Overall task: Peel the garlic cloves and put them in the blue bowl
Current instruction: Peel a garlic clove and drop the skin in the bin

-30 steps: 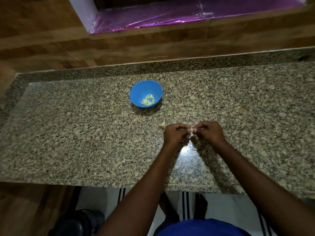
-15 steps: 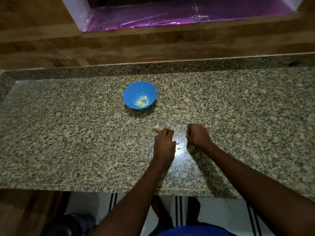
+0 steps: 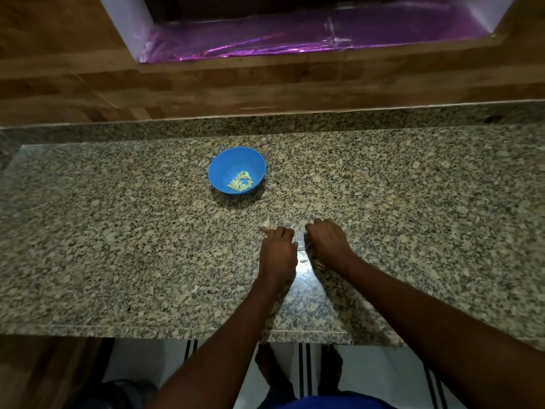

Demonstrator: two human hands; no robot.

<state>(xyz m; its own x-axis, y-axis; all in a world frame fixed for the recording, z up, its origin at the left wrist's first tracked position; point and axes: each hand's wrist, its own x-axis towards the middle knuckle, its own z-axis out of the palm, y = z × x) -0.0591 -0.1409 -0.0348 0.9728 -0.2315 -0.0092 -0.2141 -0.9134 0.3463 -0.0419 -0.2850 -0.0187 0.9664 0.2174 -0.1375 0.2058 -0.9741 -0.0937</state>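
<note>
On granite counter (image 3: pixel 118 246), blue bowl (image 3: pixel 224 169), wood wall (image 3: pixel 73 90)

A round blue bowl (image 3: pixel 237 170) is being kept upright on the speckled granite countertop (image 3: pixel 118 237), toward its back edge. Pale, peeled garlic cloves (image 3: pixel 240 181) are being held in a small heap at its bottom, on the near side. A scrap of papery garlic skin (image 3: pixel 265 225) is being left lying flat on the stone, nearer the front than the bowl.
</note>
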